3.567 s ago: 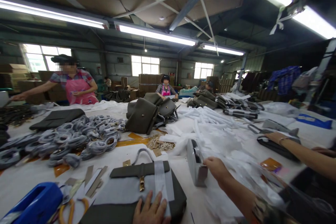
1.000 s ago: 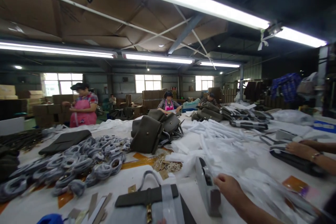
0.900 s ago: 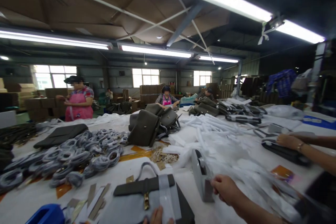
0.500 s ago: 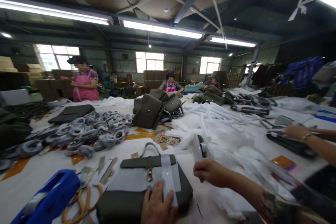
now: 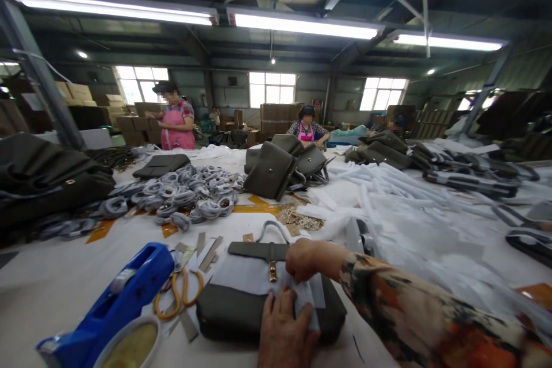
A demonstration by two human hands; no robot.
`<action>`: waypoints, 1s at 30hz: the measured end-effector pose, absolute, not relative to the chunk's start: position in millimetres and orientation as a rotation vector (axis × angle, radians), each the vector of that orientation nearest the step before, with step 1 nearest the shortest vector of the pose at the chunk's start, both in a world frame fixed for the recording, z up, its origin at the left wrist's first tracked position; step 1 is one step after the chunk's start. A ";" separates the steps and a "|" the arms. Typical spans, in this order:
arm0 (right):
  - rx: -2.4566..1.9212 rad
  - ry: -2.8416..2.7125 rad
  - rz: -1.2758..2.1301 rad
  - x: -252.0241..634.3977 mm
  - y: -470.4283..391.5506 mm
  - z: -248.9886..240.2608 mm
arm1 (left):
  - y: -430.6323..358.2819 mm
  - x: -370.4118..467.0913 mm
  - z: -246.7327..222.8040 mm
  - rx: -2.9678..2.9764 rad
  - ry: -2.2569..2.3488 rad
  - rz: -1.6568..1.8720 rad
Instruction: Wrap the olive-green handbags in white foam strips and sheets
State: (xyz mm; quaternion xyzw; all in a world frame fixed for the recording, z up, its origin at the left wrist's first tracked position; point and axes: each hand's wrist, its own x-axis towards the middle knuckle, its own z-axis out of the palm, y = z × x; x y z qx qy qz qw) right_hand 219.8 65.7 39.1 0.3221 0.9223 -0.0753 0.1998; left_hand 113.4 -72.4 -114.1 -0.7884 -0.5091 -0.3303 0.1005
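A dark olive handbag point(image 5: 233, 313) lies on the table before me, with a grey handle, a gold clasp point(image 5: 272, 271) and a pale sheet point(image 5: 241, 276) over its front. A translucent strip point(image 5: 305, 299) runs down the right side of the front. My left hand point(image 5: 284, 325) rests with fingers spread on the bag's lower front, over part of the strip. My right hand point(image 5: 302, 260) is closed at the flap's right end, touching the strip's upper part. Its fingertips are hidden, and I cannot make out what they hold.
Left of the bag are a blue tape dispenser point(image 5: 116, 299), yellow-handled scissors point(image 5: 179, 296) and a round tub point(image 5: 131, 345). Behind lie grey coiled straps point(image 5: 190, 190) and more bags point(image 5: 271, 169). A small dispenser point(image 5: 356, 236) and white wrapping point(image 5: 414, 236) are to the right.
My right hand has come left from beside the small dispenser onto the bag's flap. My left hand stays on the bag. The view has turned right, and the co-worker's hands at right are out of sight.
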 end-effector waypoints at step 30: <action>1.246 2.811 -0.540 314.2 -17.8 -2.9 | -70.7 111.3 -120.9 -2.282 -1.486 -0.970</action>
